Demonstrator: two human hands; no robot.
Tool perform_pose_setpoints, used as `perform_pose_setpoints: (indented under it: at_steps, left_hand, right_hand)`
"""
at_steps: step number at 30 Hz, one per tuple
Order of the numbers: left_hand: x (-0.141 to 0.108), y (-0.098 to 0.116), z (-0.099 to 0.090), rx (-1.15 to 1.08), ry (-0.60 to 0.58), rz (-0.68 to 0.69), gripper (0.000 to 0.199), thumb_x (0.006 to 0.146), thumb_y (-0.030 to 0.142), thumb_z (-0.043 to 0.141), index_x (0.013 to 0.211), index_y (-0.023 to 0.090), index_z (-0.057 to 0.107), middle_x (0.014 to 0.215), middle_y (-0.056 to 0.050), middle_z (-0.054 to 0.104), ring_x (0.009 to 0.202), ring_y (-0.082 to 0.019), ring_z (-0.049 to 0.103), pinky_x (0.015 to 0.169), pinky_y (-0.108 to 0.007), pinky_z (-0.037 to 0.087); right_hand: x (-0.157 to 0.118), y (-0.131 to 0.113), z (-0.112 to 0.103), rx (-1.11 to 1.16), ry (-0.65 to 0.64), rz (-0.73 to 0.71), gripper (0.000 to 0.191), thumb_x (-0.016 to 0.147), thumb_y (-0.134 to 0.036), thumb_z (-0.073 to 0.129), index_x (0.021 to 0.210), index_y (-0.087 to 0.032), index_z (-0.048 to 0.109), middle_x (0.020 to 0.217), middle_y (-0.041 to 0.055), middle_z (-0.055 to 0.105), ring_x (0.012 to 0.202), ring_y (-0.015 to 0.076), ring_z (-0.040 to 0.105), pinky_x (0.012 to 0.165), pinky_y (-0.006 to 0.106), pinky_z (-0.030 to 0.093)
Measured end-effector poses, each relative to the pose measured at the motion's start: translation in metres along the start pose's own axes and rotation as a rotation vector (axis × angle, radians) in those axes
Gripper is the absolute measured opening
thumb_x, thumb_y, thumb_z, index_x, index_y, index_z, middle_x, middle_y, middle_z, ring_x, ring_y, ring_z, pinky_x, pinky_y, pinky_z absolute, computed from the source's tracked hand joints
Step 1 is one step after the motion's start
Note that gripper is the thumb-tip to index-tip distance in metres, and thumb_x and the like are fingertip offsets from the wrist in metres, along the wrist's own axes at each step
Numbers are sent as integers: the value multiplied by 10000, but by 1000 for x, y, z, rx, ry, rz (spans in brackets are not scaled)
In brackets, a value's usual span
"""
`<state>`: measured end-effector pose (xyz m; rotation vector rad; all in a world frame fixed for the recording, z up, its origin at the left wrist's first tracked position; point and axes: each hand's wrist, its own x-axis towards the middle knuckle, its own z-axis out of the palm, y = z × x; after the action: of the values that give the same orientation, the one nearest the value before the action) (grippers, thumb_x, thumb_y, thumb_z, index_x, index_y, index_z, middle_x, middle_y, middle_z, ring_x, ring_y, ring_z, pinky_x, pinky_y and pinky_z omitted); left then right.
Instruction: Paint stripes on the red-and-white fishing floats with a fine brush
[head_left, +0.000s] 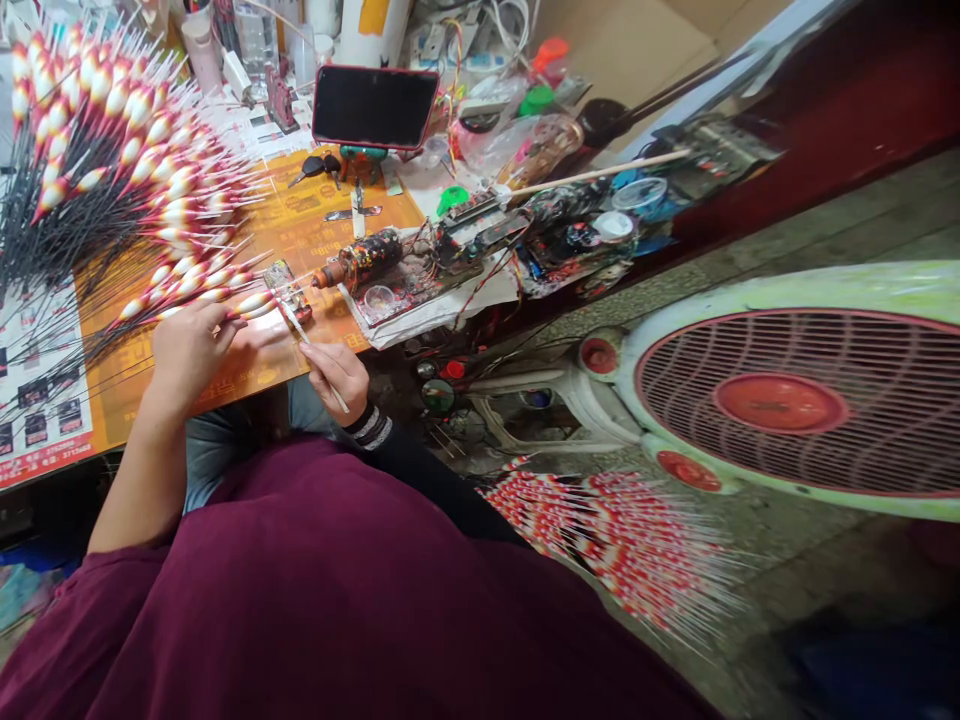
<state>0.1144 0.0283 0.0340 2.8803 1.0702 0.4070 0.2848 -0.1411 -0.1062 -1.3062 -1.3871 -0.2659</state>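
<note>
white stick (295,322) pinched in right hand (340,378); float (256,302) in left hand (189,352)

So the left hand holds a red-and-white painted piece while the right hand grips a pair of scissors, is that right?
Not quite: the head view shows the right hand gripping a slim white stick-like tool, not scissors. The left hand does hold a red-and-white painted piece.

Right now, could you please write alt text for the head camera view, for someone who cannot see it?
A person's left hand holds a red-and-white float at an orange-topped table, while the right hand holds a white stick. More floats fan out at the picture's left; beyond the hands stands a dark-screened phone, and a large fan is at right.
</note>
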Motion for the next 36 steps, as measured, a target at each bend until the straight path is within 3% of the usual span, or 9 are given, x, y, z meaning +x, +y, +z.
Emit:
perform_pose_setpoints:
  at_steps: [8, 16, 25, 36]
  left_hand:
    - [7, 4, -6, -5, -50, 51, 242, 1056, 309, 601, 924, 196, 769, 955, -105, 754, 895, -256, 698, 693, -329, 426]
    - [-9, -25, -24, -143, -35, 53, 283, 1031, 300, 548, 821, 201, 710, 858, -86, 722, 810, -229, 663, 710, -330, 436]
    - [-4, -23, -21, -237, -55, 26, 221, 980, 253, 596, 825, 209, 746, 868, -65, 748, 806, -209, 686, 708, -321, 453]
    - [6, -14, -17, -163, -53, 21, 227, 1003, 289, 622, 909, 233, 821, 878, -70, 751, 825, -231, 699, 720, -329, 462]
  right_hand:
    - [-7, 7, 1, -34, 0, 31, 372, 1069, -243, 497, 1358, -240, 731, 1124, 88, 842, 1018, 205, 813, 944, 402, 693]
    - [-1, 2, 0, 126, 138, -61, 435, 1040, -186, 557, 1449, -267, 680, 1137, 74, 846, 992, 201, 810, 876, 375, 696]
    - [-4, 7, 1, -23, 42, -24, 331, 1081, -268, 478, 1238, -227, 766, 1020, 88, 843, 916, 190, 814, 804, 371, 714]
    - [-2, 6, -3, 47, -30, 41, 342, 1097, -297, 471, 1272, -217, 754, 1087, 101, 843, 1010, 197, 808, 914, 399, 696]
